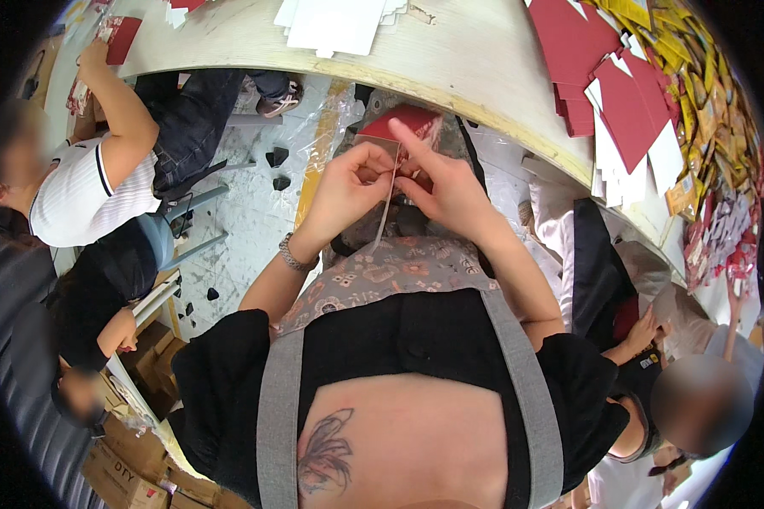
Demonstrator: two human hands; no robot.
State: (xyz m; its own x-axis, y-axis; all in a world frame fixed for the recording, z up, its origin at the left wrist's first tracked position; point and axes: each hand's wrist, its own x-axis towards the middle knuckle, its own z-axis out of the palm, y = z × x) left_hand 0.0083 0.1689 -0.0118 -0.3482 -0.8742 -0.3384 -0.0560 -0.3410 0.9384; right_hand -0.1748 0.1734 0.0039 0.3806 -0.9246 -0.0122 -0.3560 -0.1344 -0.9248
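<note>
In front of my apron, both hands meet at a red folded card piece (396, 123) with a patterned side and a thin pale edge running down toward my lap. My left hand (358, 182) pinches at this pale edge, its fingers curled. From the other side my right hand (446, 188) grips the same piece with thumb and bent fingers, while its index finger stretches up along the red part. What exactly lies between the fingertips is partly hidden. A wristband (297, 253) sits on my left wrist.
Ahead curves a pale worktable (450, 64). White cut card sheets (335, 25) lie on it, with red card sheets (628, 110) and a heap of yellow packets (709, 127) at right. Co-workers sit at both sides. Cardboard boxes (115, 467) stand at lower left.
</note>
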